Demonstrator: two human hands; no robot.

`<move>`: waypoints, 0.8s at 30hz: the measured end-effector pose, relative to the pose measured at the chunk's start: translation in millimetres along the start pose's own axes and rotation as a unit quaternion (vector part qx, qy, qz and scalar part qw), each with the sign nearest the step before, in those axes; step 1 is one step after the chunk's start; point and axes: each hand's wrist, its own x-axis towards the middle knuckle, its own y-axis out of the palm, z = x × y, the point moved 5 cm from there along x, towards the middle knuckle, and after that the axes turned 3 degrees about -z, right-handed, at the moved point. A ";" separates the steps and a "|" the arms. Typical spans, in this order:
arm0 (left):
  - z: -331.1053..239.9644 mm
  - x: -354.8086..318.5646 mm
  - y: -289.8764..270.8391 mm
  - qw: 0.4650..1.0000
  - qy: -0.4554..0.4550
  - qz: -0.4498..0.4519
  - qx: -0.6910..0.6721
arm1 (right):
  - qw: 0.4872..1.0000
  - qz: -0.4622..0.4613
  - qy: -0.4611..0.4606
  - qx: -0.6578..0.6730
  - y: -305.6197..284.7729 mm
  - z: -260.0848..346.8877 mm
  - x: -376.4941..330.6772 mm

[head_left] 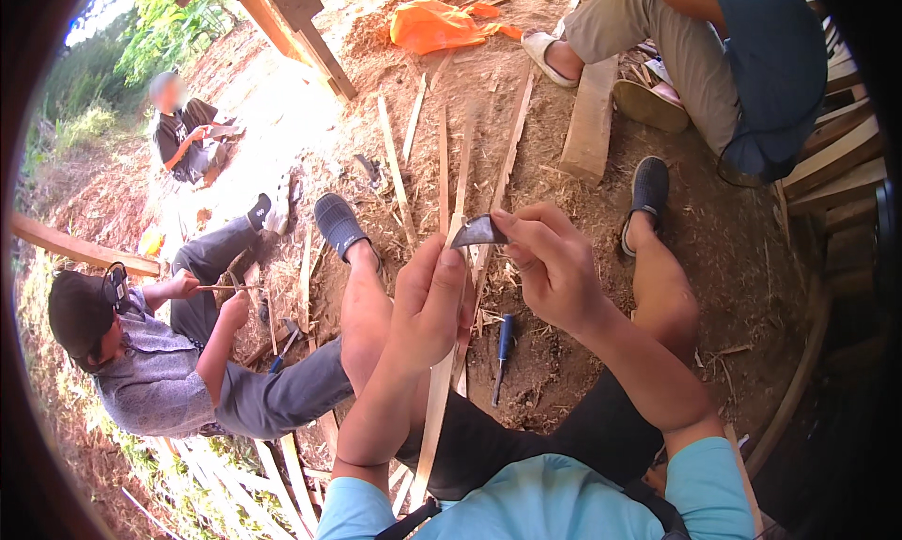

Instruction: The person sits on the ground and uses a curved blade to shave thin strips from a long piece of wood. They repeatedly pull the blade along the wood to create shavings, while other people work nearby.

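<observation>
My left hand [427, 305] is closed round a long pale wooden strip [436, 422], which runs from beside my lap up past my fingers. At the strip's upper part sits a small dark, curved, flat piece [480, 231]; its exact kind I cannot make out. The thumb and forefinger of my right hand [561, 275] pinch the right end of this piece. Its left end lies against the strip, close to my left thumb. Below my right hand, a tool with a blue handle and a thin metal shaft [505, 341] rests on the dirt.
Several wooden strips [395, 169] lie on the ground ahead, near an orange sheet [432, 27]. A co-worker [155, 371] at left holds a thin stick; another [752, 70] sits at upper right beside a plank [590, 131]. A third person [188, 131] sits farther back.
</observation>
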 end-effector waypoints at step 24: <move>5.7 1.9 -14.7 0.999 -0.036 0.003 -0.003 | 0.992 0.108 0.015 0.067 1.1 6.6 7.8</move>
